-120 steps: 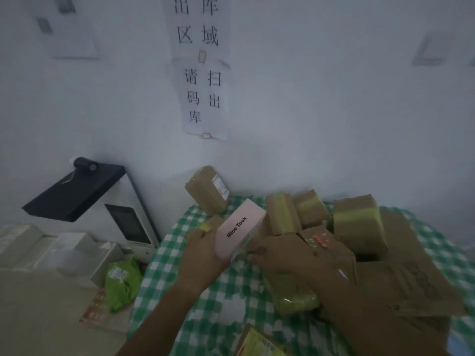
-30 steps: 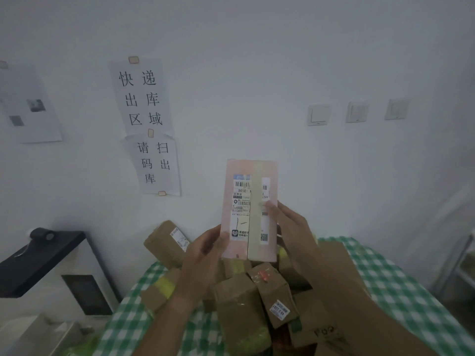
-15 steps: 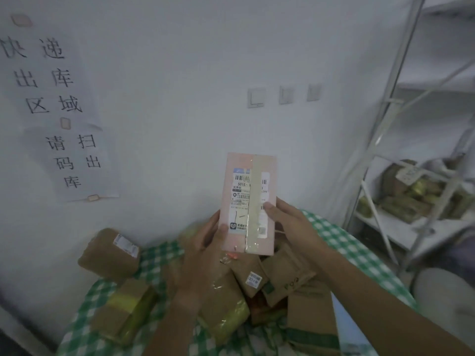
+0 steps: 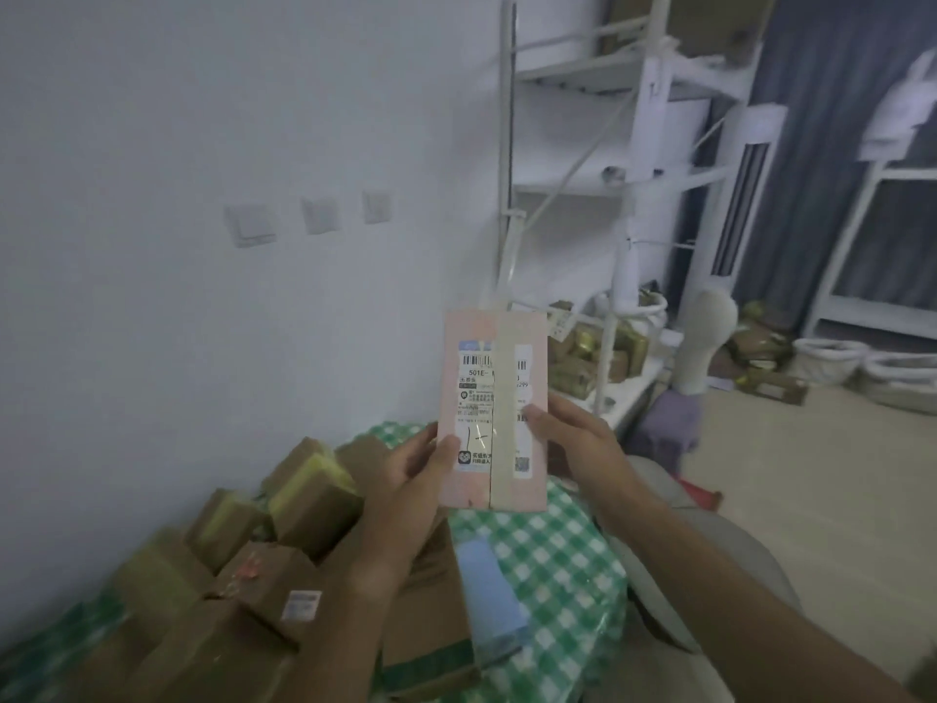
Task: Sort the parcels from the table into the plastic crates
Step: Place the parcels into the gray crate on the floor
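Both hands' fingers clamp the pink parcel (image 4: 494, 408), hiding its lower edges; label print mostly illegible.

Parcels (image 4: 304, 504) on table (image 4: 557, 560), shelving (image 4: 634, 195) right

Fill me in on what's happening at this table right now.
A person is sorting parcels. Both hands hold a flat pink parcel upright above the table, its shipping label facing the camera: the left hand grips its left edge, the right hand its right edge. A heap of brown cardboard parcels lies on the green checked tablecloth. More parcels sit on a white shelf behind. The parcel has not yet gone into any crate.
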